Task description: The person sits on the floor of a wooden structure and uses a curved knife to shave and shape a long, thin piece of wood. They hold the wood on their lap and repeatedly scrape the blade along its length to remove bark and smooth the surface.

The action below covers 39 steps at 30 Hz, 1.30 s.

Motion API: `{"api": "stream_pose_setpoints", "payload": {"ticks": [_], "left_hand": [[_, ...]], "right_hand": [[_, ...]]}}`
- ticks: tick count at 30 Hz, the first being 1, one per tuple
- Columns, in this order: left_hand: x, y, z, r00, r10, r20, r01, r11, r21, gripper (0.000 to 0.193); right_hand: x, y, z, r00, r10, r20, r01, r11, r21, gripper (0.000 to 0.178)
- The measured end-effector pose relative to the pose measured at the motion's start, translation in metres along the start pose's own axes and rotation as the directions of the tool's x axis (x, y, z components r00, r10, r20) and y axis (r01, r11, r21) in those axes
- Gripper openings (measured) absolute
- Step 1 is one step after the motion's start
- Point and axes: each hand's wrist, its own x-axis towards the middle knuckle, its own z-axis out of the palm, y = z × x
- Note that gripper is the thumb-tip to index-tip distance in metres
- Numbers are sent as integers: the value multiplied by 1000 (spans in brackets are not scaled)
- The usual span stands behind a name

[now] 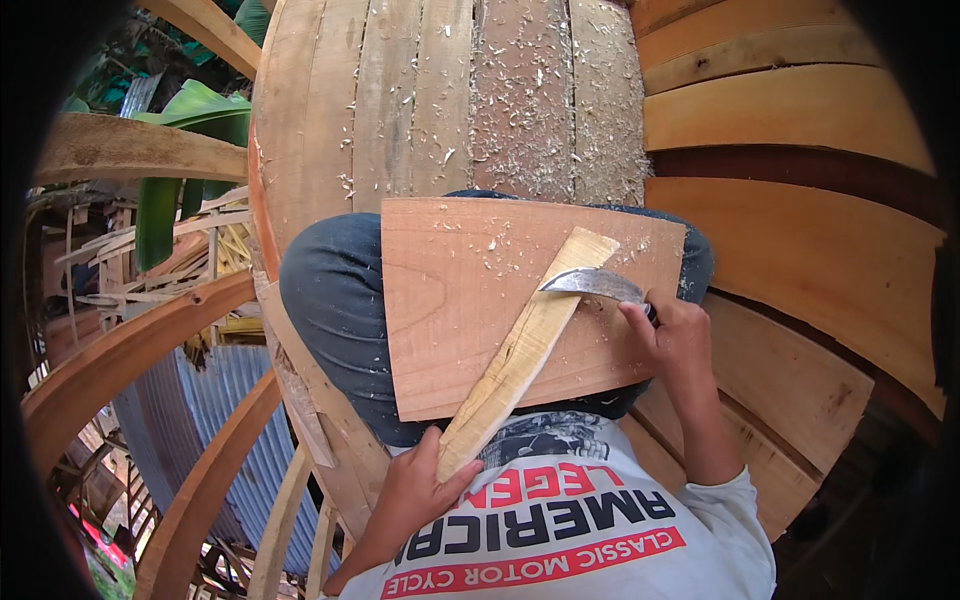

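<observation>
Gripping the lower end of a long, narrow strip of pale yellow wood (530, 345), the left hand (425, 485) has its thumb along one side and its fingers along the other. The right hand (678, 335) is clenched around the dark handle of a knife with a curved, silvery metal blade (595, 284), most of that handle hidden inside the fist. The blade crosses the strip near its upper end, its tip by the left edge; whether the cutting edge bites into the wood cannot be told. Dark streaks mark the strip, which slants from lower left to upper right over a broad, flat, reddish-brown wooden board (440, 310). This board lies across the lap of the seated person, over dark blue trousers (335, 300), with a few shavings on its face. A white printed short-sleeved shirt (725, 520) shows below it. Beyond the knees, pale curled wood shavings (520, 130) are scattered over brown wooden planks (385, 100), thickest toward the right. Curved wooden ribs (140, 150) stand on the left, with blue-grey corrugated metal sheeting (235, 430) and a large green leaf (205, 110) visible between them.
</observation>
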Motion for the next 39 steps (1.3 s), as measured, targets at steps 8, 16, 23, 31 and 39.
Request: {"api": "stream_pose_setpoints", "payload": {"ticks": [8,16,23,31,39], "left_hand": [[5,-2,3,999,29,15,-29,1000,-7,45],[4,-4,4,1000,22,13,-21,998,-52,42],[9,-4,5,999,46,4,-46,994,-98,42],[7,-3,4,1000,3,31,0,994,-109,43],[8,-5,6,999,36,-1,-36,993,-109,44]], "right_hand": [[-14,-2,7,998,-55,-42,57,997,50,43],[-12,-5,11,997,-55,-52,61,991,117,40],[-18,-12,9,996,-79,-39,84,986,147,38],[-18,-15,21,983,-182,4,176,955,241,36],[-16,-18,13,990,-132,39,123,974,191,35]]}}
